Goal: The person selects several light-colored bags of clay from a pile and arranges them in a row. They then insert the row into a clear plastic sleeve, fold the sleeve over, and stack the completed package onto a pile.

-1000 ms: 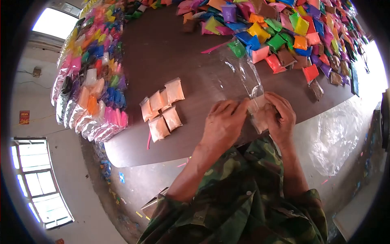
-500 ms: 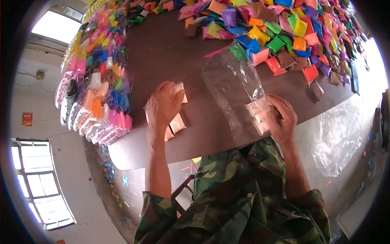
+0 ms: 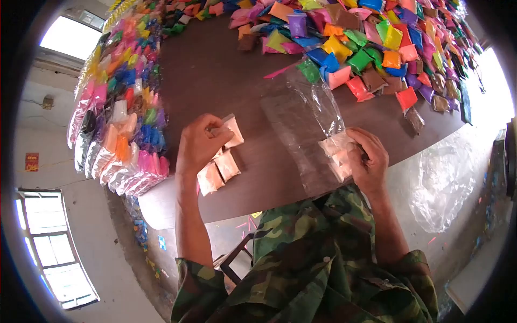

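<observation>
My left hand (image 3: 200, 144) is over the dark table with its fingers pinched at the edge of a small peach-coloured packet (image 3: 233, 132). Below those fingers lie more peach packets, one of them (image 3: 210, 178) nearest the table's front. My right hand (image 3: 369, 157) grips the open-ended side of a clear plastic bag (image 3: 285, 121) lying flat on the table. Several peach packets (image 3: 336, 153) show through the film beside my right fingers. How much of each packet is inside the bag is hard to tell.
A big heap of colourful packets (image 3: 361, 59) covers the far right of the table (image 3: 199, 70). Rows of filled clear bags (image 3: 126, 140) line the left side. Another large clear bag (image 3: 444, 177) hangs or lies beyond the right edge.
My left hand has shifted a little left and drawn in its fingers, uncovering the peach packets beneath. My right hand stays on the bag. The whole view has moved slightly.
</observation>
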Tool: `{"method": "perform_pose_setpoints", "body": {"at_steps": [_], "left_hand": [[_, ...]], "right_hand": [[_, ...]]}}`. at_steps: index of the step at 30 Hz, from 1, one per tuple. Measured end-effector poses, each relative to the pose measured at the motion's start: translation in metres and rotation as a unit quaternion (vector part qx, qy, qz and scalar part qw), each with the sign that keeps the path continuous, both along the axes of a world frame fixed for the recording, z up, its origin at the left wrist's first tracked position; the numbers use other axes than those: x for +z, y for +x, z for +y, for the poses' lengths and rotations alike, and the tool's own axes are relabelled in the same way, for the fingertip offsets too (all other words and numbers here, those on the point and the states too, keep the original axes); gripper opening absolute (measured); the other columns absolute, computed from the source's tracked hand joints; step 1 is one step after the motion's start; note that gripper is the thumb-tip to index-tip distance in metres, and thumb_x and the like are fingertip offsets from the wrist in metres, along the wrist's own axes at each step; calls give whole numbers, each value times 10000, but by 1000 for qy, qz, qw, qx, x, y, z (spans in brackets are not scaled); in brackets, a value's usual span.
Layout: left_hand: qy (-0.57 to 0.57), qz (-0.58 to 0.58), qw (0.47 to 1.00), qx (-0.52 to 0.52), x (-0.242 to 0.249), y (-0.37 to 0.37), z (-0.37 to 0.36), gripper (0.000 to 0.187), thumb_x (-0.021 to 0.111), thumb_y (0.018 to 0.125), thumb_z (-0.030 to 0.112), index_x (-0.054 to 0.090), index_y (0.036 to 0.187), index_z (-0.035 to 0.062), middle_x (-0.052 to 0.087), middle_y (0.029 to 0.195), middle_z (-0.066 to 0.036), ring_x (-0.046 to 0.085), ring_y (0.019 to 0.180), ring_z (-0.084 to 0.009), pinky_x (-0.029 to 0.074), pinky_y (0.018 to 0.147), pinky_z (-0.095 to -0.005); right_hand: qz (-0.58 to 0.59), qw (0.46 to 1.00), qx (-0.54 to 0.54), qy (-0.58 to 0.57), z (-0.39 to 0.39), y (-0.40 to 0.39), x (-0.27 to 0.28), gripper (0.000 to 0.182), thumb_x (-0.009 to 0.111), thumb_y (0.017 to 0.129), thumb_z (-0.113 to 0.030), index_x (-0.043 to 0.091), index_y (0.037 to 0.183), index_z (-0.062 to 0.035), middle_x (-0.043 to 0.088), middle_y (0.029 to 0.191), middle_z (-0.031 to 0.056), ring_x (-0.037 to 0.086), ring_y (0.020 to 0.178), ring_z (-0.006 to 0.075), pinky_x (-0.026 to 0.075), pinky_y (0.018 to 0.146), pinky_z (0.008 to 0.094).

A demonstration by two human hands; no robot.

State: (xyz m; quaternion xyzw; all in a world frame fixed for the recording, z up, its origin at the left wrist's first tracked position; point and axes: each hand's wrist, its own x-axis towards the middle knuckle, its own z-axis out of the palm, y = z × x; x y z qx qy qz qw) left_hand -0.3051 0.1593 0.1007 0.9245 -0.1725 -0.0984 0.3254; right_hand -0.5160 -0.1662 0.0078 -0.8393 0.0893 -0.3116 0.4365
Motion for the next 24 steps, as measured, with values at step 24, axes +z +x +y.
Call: {"method": "perform_pose_setpoints", "body": {"at_steps": [24], "left_hand": [[-167, -90, 965, -183, -56, -96, -137, 318, 816, 951, 61, 775, 1265, 33, 759, 1307, -167, 750, 1183, -344, 607, 991, -394]], "right_hand": [[55, 998, 15, 13, -4, -3, 8, 430, 658, 935, -69, 722, 1349, 31, 751, 1321, 236, 733, 1217, 390, 569, 1046, 430]]}}
